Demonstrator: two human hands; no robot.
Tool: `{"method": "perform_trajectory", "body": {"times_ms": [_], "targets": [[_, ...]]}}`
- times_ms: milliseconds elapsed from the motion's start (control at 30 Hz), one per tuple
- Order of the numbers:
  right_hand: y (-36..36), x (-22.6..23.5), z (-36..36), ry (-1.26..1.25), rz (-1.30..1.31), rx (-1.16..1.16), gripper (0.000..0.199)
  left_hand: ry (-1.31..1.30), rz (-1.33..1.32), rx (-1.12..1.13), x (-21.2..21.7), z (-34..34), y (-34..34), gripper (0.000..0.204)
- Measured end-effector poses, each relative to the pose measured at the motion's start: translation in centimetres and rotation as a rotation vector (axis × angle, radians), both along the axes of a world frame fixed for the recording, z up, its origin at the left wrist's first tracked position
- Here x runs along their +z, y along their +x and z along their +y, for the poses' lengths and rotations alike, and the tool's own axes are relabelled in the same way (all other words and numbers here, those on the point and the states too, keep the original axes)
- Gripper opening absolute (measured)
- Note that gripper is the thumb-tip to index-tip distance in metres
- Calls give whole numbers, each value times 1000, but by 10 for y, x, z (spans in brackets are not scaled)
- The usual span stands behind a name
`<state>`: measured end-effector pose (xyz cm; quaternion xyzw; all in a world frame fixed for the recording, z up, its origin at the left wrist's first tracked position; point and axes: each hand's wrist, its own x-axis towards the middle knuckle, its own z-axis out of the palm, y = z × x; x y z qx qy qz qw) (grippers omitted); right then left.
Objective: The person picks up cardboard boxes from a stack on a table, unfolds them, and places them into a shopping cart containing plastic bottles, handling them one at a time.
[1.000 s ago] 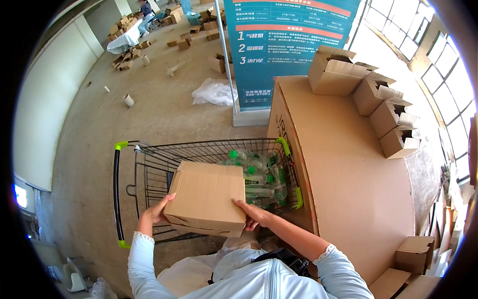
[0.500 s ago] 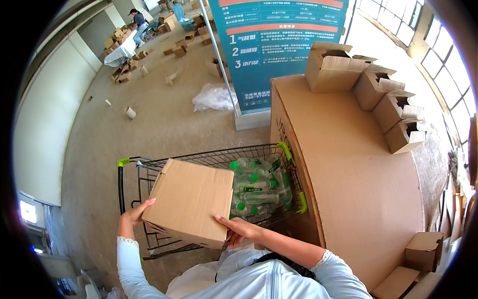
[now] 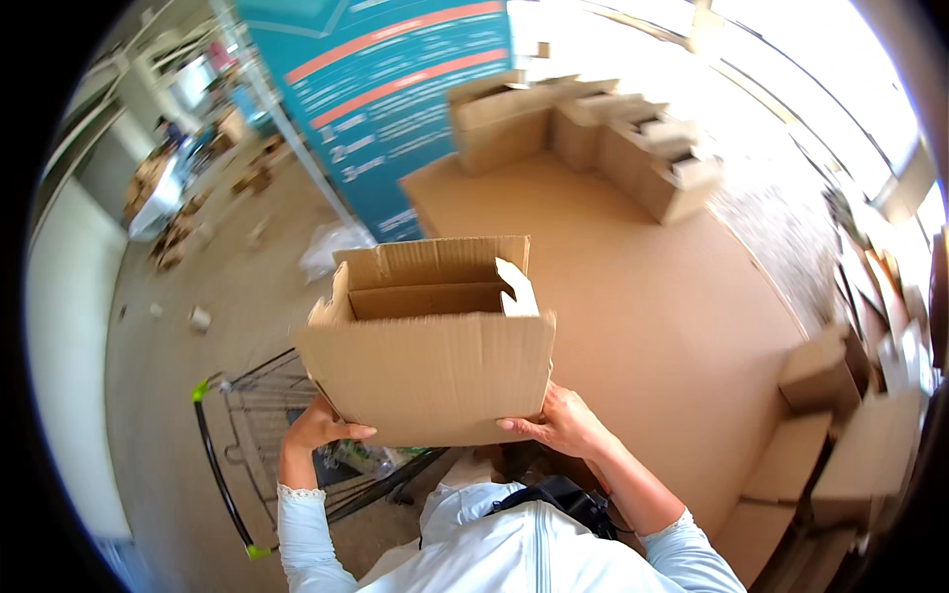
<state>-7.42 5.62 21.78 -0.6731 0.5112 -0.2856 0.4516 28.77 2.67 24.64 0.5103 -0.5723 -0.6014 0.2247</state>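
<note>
Between my two hands I carry a brown cardboard box (image 3: 425,376), upright, its top flaps raised and its inside partly showing. My left hand (image 3: 321,427) grips its lower left corner, thumb on the near face. At the lower right corner, my right hand (image 3: 565,420) holds it the same way, fingers hidden beneath. Below and left of the box is a black wire shopping cart (image 3: 262,410) with green corners; the clear plastic bottles in it are mostly covered by the box. A large cardboard surface (image 3: 652,326) spreads to the right.
Several open cardboard boxes (image 3: 633,148) stand in a row along the surface's far edge. More boxes (image 3: 870,460) lie at the near right. A blue-green banner stand (image 3: 395,109) rises at the back. Farther left, a person (image 3: 173,131) is near piled boxes.
The box has tipped from lying tilted over the cart to upright, its opening now facing up. It has moved right, toward the cardboard surface. My view has turned right.
</note>
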Motion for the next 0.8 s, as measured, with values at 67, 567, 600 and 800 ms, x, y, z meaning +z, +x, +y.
{"method": "perform_trajectory", "body": {"times_ms": [67, 567, 600, 800], "targets": [[-41, -20, 26, -57, 93, -63, 79, -172, -115, -107, 1, -13, -52, 48], [-107, -56, 221, 140, 94, -996, 98, 5, 82, -825, -93, -66, -345, 67], [-108, -63, 226, 44, 103, -1099, 91, -38, 158, -881, -97, -67, -368, 70], [-154, -89, 244, 120, 197, -1381, 78, 94, 411, -1013, -111, -42, -547, 84]]}}
